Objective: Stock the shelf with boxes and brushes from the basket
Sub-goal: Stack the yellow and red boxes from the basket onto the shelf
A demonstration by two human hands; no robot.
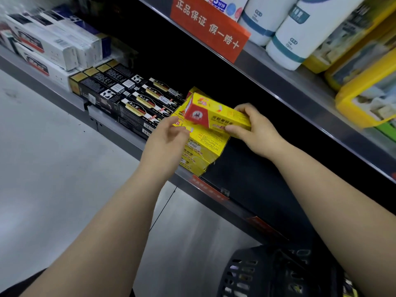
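My right hand (255, 130) grips a long yellow box with a red end (211, 112) by its near end, holding it just above a stack of like yellow boxes (203, 151) on the lower shelf (216, 195). My left hand (169, 138) hovers at the stack's left side with relaxed fingers, its fingertips at the top box's edge. At the bottom right stands the dark plastic basket (252, 273); its contents are mostly hidden by my right arm.
Black boxes (137, 99) fill the shelf left of the yellow stack, white boxes (49, 46) farther left. The upper shelf carries a red sign (209, 26), white rolls (300, 33) and yellow packs (368, 82). Right of the stack the shelf floor is dark and bare.
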